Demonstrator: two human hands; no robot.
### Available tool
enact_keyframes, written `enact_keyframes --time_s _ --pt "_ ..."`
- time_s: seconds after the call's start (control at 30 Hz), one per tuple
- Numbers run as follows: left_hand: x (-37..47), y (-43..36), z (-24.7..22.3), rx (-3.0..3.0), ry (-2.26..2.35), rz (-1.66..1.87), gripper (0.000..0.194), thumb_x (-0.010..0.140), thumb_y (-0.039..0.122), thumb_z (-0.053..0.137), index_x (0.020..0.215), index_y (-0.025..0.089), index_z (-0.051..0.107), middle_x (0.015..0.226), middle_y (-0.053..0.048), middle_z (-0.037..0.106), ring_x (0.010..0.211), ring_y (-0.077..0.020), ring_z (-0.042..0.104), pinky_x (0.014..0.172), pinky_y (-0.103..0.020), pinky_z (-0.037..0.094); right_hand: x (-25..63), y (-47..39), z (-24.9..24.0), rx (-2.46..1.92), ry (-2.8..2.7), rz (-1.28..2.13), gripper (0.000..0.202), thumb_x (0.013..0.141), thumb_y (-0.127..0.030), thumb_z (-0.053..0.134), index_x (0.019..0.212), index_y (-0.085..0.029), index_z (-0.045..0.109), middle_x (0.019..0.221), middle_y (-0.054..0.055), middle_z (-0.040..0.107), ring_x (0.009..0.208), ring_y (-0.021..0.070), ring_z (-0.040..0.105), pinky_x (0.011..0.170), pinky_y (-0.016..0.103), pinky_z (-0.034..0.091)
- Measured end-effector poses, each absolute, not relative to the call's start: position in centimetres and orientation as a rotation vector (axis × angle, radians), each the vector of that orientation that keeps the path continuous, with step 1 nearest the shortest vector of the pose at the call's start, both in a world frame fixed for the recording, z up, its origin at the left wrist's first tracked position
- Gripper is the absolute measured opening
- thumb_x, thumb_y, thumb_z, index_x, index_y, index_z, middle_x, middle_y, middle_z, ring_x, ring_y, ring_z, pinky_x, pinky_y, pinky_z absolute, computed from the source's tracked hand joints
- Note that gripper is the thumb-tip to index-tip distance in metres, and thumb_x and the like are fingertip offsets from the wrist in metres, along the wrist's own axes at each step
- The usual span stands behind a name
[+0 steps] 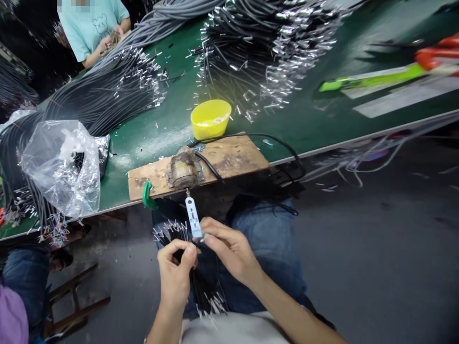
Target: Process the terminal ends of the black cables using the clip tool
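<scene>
My left hand (175, 270) is closed, thumb against forefinger, on a black cable just below the tip of a light blue, flat clip-like piece (193, 217). My right hand (233, 248) is closed in a pinch beside that tip; a small shiny bit shows at its fingertips, too small to name. The blue piece sits on the shaft of a small, worn motor (184, 169) fixed to a wooden board (236, 155). A bundle of black cables (202, 286) with silvery ends lies across my lap, under and behind my left hand.
A green clamp (147, 196) grips the board's edge. On the green table (172, 114) are a yellow bowl (211, 122), a clear plastic bag (64, 167), heaps of black cables (244, 52) and a blurred green-and-orange tool (380, 79). A co-worker in a light blue shirt (95, 26) sits across.
</scene>
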State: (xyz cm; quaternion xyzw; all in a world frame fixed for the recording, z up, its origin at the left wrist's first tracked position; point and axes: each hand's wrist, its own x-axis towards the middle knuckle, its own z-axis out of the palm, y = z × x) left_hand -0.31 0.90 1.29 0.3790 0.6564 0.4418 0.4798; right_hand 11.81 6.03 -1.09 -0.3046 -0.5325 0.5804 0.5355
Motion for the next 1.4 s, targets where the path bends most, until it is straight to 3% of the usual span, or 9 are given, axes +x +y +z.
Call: enact_keyframes --time_s 0.2,0.4,0.63,0.7,0.8,0.9,1.0,1.23,1.4 --pt "-0.3 0.8 1.2 0.897 1.573 1.073 0.033 0.075 0.044 0.064 0.058 0.015 0.061 0.047 0.002 0.049 0.046 -0.0089 0.041 0.048 -0.024 0.033 11.9 6.3 -0.8 -0.687 -1.237 1.304 0.012 0.081 -0.028 0.061 0.074 -0.019 0.063 0.070 0.004 0.058 0.066 0.0172 0.055 0.059 0.029 0.045" --pt "0.5 0.4 1.1 0.920 1.615 1.165 0.027 0.065 0.035 0.074 0.056 0.016 0.059 0.059 -0.001 0.061 0.059 -0.0134 0.053 0.060 -0.026 0.043 10.6 5.4 -0.9 -0.720 -1.008 1.529 0.023 0.084 -0.031 0.056 0.066 -0.019 0.053 0.062 0.000 0.049 0.056 0.0143 0.050 0.050 0.027 0.042" --pt "0.3 0.8 1.3 0.989 1.648 1.119 0.016 0.073 0.030 0.068 0.068 0.015 0.071 0.059 -0.003 0.066 0.057 -0.0149 0.058 0.058 -0.026 0.045 10.8 5.7 -0.8 -0.760 -1.436 0.434 0.022 0.078 -0.002 0.051 0.084 -0.021 0.058 0.074 0.005 0.055 0.071 0.0191 0.049 0.062 0.032 0.045" --pt "0.1 0.9 1.4 1.016 1.633 1.097 0.021 0.077 0.031 0.064 0.067 0.014 0.072 0.055 -0.003 0.065 0.052 -0.0139 0.057 0.052 -0.025 0.044 10.9 5.9 -0.9 -0.745 -1.418 0.606 0.015 0.082 -0.007 0.051 0.080 -0.021 0.057 0.073 0.005 0.054 0.070 0.0186 0.049 0.061 0.031 0.043" --pt "-0.2 1.1 1.6 1.065 1.625 1.119 0.016 0.073 0.028 0.068 0.067 0.014 0.073 0.063 -0.005 0.070 0.060 -0.0167 0.062 0.059 -0.027 0.047 11.0 6.0 -0.7 -0.702 -1.185 1.312 0.017 0.087 -0.031 0.054 0.074 -0.020 0.056 0.069 0.002 0.051 0.064 0.0159 0.048 0.057 0.029 0.041" --pt "-0.4 1.3 2.0 1.117 1.608 1.157 0.010 0.070 0.025 0.071 0.070 0.015 0.073 0.071 -0.006 0.073 0.068 -0.0197 0.066 0.068 -0.029 0.050 11.4 6.6 -0.4 -0.581 -0.903 1.989 0.035 0.076 -0.051 0.063 0.074 -0.016 0.058 0.066 0.001 0.051 0.058 0.0123 0.047 0.055 0.026 0.039" --pt "-0.7 1.5 2.4 1.156 1.604 1.171 0.007 0.070 0.022 0.071 0.070 0.015 0.073 0.071 -0.006 0.073 0.068 -0.0196 0.066 0.067 -0.029 0.050 12.3 7.8 0.1 -0.565 -0.938 2.186 0.041 0.069 -0.053 0.070 0.075 -0.014 0.061 0.067 0.002 0.055 0.062 0.0126 0.050 0.061 0.026 0.040" --pt "-1.4 1.4 2.2 1.120 1.623 1.156 0.012 0.070 0.024 0.070 0.063 0.015 0.071 0.060 -0.003 0.068 0.059 -0.0155 0.059 0.059 -0.026 0.044 13.5 9.3 0.6 -0.638 -1.320 1.570 0.030 0.080 -0.046 0.062 0.082 -0.016 0.065 0.074 0.003 0.058 0.068 0.0146 0.052 0.061 0.027 0.042" --pt "-1.2 1.3 1.4 1.008 1.583 1.158 0.022 0.072 0.031 0.068 0.059 0.013 0.066 0.052 0.000 0.057 0.052 -0.0110 0.048 0.053 -0.024 0.038 12.2 7.6 -0.1 -0.615 -1.475 1.228 0.014 0.084 -0.024 0.060 0.073 -0.016 0.064 0.067 0.004 0.061 0.066 0.0155 0.053 0.060 0.028 0.043"
